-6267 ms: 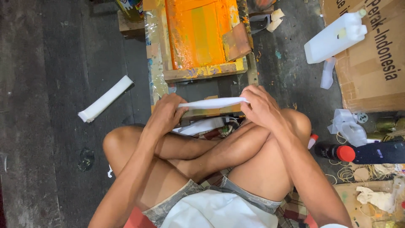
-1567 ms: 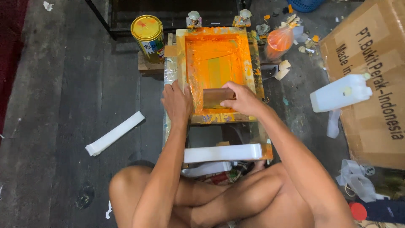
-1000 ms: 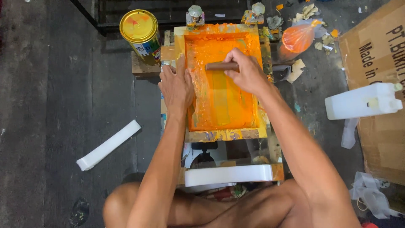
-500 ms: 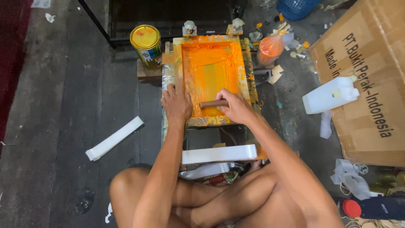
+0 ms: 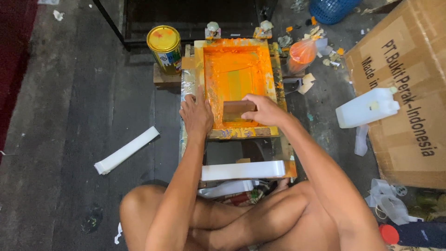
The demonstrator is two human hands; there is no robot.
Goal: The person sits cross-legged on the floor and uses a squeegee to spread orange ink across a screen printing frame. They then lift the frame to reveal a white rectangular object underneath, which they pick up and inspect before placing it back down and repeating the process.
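Nearest, crossed bare legs fill the lower edge, partly covering a stack of white strips [image 5: 242, 170] on the low bench [image 5: 288, 158]. What lies beneath the strips is hard to make out. The left hand [image 5: 197, 116] rests flat, fingers spread, on the left rail of the orange-stained printing screen [image 5: 237, 74]. The right hand [image 5: 265, 110] has its fingers closed around a brown squeegee [image 5: 236, 110] at the screen's near end; its blade edge is hidden. Beyond stand a yellow paint can [image 5: 164, 46] and an orange bag [image 5: 302, 52] on the dark concrete floor [image 5: 69, 93].
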